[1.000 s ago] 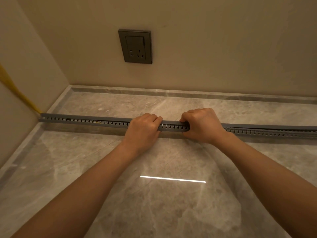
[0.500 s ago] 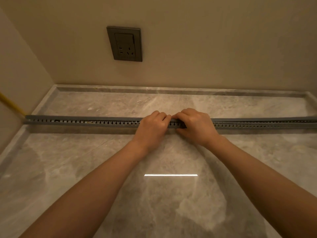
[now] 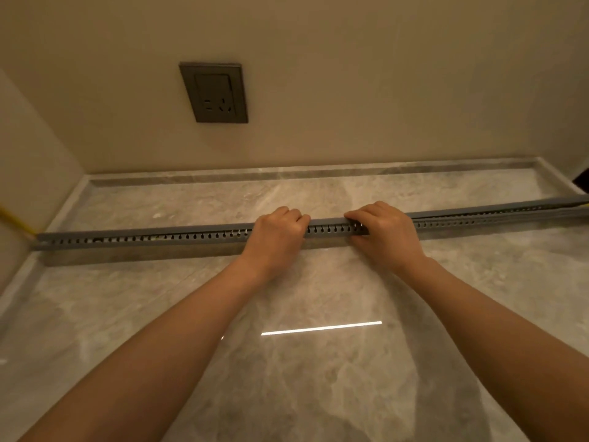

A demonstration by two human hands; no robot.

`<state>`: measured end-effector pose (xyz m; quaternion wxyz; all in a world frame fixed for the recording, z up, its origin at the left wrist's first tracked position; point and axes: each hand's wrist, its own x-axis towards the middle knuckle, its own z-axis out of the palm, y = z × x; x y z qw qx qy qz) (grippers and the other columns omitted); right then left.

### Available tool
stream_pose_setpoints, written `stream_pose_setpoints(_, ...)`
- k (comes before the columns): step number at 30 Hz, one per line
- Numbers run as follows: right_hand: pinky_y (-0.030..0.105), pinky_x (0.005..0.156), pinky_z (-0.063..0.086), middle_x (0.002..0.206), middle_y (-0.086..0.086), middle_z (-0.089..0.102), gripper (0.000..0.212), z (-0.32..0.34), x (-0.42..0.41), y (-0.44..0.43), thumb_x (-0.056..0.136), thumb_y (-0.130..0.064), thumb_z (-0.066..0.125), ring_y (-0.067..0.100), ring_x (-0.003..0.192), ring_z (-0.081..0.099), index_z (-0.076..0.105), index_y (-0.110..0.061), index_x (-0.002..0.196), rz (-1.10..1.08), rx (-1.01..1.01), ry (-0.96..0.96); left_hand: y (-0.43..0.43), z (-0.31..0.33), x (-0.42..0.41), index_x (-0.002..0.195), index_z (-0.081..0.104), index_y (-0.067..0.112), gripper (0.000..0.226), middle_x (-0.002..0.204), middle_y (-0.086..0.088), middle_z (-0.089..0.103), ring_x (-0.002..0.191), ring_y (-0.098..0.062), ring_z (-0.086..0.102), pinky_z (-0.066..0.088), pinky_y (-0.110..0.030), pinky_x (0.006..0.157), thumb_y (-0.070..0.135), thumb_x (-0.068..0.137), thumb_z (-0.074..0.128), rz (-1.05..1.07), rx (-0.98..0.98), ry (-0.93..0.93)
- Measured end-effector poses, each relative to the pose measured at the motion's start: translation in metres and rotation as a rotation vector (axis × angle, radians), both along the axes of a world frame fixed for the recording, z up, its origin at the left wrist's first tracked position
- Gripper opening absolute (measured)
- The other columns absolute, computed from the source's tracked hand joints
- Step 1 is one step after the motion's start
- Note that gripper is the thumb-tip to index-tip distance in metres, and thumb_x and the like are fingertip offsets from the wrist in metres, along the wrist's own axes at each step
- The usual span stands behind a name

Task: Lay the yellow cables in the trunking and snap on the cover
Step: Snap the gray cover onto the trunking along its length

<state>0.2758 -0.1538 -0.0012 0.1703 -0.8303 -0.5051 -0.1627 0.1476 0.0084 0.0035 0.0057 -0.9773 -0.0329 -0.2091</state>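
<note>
A long grey slotted trunking (image 3: 153, 239) lies across the marble floor from the left wall to the right edge of view. A flat grey cover (image 3: 328, 222) sits along its top. My left hand (image 3: 275, 232) is curled over the cover near the middle, fingers hooked on the far side. My right hand (image 3: 384, 232) grips the trunking a little to the right, thumb on the slotted near face. A yellow cable (image 3: 14, 220) leaves the trunking's left end and runs up the left wall. Another yellow bit (image 3: 585, 204) shows at the far right end. The cables inside are mostly hidden.
A dark grey wall socket (image 3: 214, 92) is on the back wall above the floor. A marble skirting (image 3: 287, 174) runs along the back wall and both sides. Glossy floor (image 3: 318, 362) with a light reflection lies between me and the trunking.
My two hands, close together half a second ago, have spread apart along the cover. The view has shifted right, so the trunking's right end now shows.
</note>
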Motion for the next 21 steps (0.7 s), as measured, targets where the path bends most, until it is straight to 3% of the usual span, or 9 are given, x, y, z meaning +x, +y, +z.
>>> stream_pose_setpoints(5, 0.032, 0.047, 0.051, 0.072, 0.008, 0.071, 0.028, 0.004, 0.017, -0.004, 0.061, -0.014, 0.08, 0.027, 0.062, 0.064, 0.073, -0.009, 0.087, 0.164, -0.034, -0.085, -0.001, -0.004, -0.002, 0.086, 0.071, 0.001, 0.027, 0.073, -0.011, 0.071, 0.061, -0.027, 0.063, 0.052, -0.032, 0.043, 0.004, 0.061, 0.08, 0.01, -0.003, -0.008)
stream_pose_setpoints(11, 0.03, 0.046, 0.047, 0.068, 0.01, 0.068, 0.028, 0.004, 0.036, -0.002, 0.061, -0.019, 0.081, 0.028, 0.059, 0.062, 0.071, -0.006, 0.084, 0.31, -0.059, -0.152, -0.015, 0.004, 0.005, 0.086, 0.071, -0.001, 0.028, 0.077, -0.013, 0.071, 0.065, -0.029, 0.066, 0.053, -0.033, 0.046, 0.001, 0.059, 0.079, 0.158, 0.052, 0.031)
stream_pose_setpoints(17, 0.031, 0.049, 0.046, 0.071, 0.01, 0.068, 0.027, 0.0, 0.05, -0.002, 0.062, -0.02, 0.078, 0.029, 0.064, 0.062, 0.071, -0.009, 0.085, 0.404, -0.028, -0.08, -0.056, 0.002, 0.024, 0.098, 0.068, 0.002, 0.026, 0.092, -0.012, 0.07, 0.085, -0.031, 0.062, 0.051, -0.038, 0.067, 0.004, 0.072, 0.066, 0.411, -0.043, 0.012)
stream_pose_setpoints(21, 0.032, 0.051, 0.046, 0.071, 0.01, 0.067, 0.023, 0.0, 0.059, 0.001, 0.067, -0.023, 0.076, 0.031, 0.066, 0.062, 0.07, -0.009, 0.084, 0.436, -0.003, -0.041, -0.078, 0.006, 0.046, 0.096, 0.068, 0.003, 0.023, 0.091, -0.011, 0.07, 0.086, -0.031, 0.062, 0.051, -0.038, 0.068, 0.012, 0.075, 0.066, 0.444, -0.072, 0.006)
